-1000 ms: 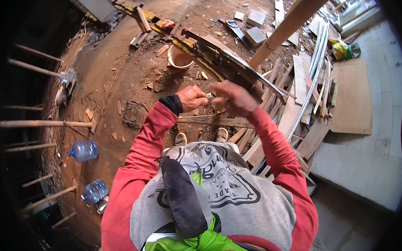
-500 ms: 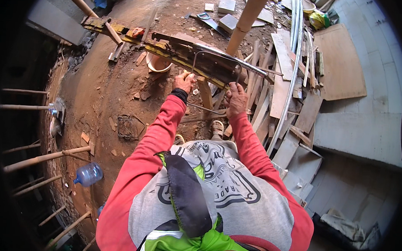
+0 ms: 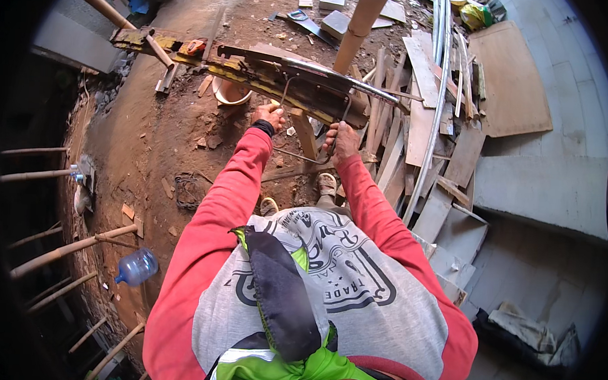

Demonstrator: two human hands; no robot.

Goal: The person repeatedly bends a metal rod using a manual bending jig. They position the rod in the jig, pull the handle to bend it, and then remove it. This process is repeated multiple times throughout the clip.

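Observation:
A thin steel rod, bent into a roughly rectangular loop, is held between my two hands in front of the bench plank. My left hand has its fingers closed on the loop's left side. On the opposite side, my right hand grips the rod, with its fingers wrapped round it. The loop's upper part overlaps a worn, yellow-edged wooden plank, and its top side is hard to make out against the dark wood. A long metal bar lies along the plank's top. An orange tape measure sits farther left on the plank.
A bucket stands beyond my left hand. Dark wire frames lie on the dirt at left, near a blue water jug. Scrap boards and metal pipes crowd the right. A bamboo pole rises behind the plank.
The steel loop has tilted, and its upper side no longer stands out clearly. Both hands keep their hold. The whole view has shifted slightly, so the scene sits farther left and higher.

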